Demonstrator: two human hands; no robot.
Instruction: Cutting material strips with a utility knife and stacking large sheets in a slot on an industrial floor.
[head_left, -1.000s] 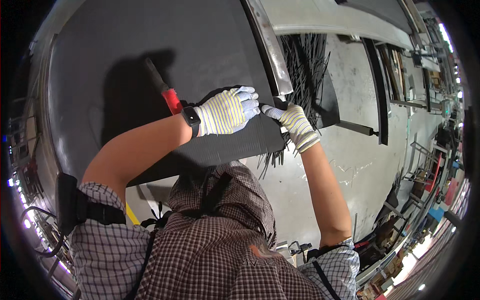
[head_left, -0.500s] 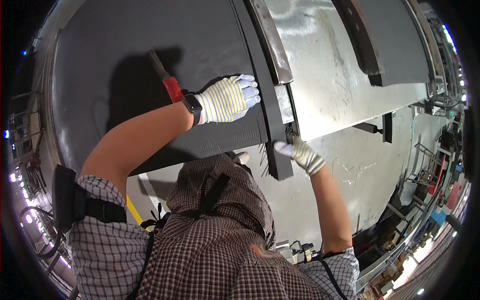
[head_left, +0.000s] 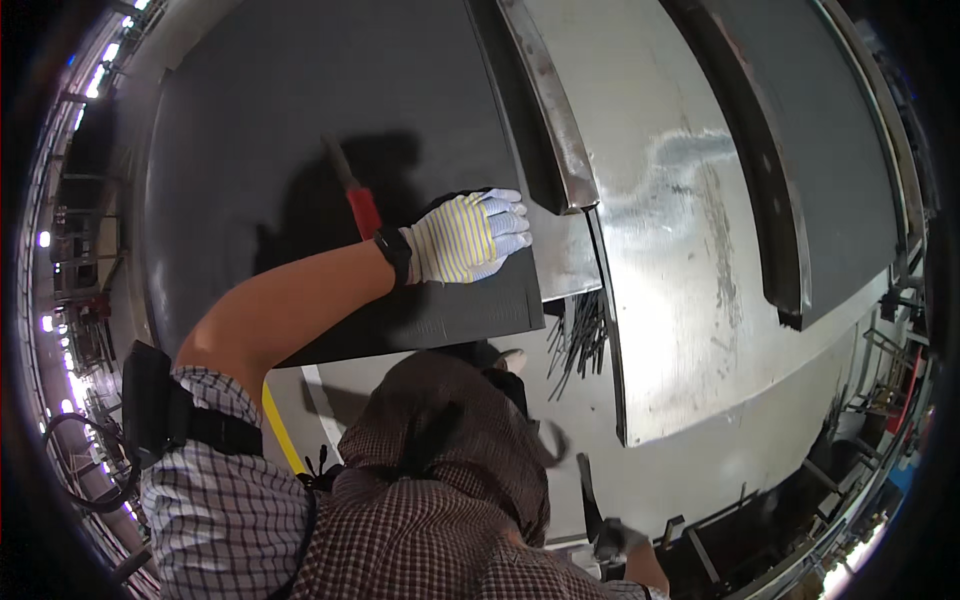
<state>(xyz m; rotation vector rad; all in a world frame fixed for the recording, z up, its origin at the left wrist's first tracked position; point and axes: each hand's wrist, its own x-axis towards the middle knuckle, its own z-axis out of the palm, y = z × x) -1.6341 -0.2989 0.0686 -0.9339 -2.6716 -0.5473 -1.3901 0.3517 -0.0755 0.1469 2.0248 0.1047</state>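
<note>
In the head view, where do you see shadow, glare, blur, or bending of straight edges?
Head view: a dark shadow of the arm falls on the black sheet beyond the gloved left hand; glare whitens the metal plate; the right hand at the lower edge is dim and blurred; the steel bar bends toward the rim from the fisheye.

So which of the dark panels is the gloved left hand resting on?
The left hand lies flat on the large dark panel at the left, near its right edge; the other dark panel lies untouched, far right, beyond the shiny metal sheet.
</note>
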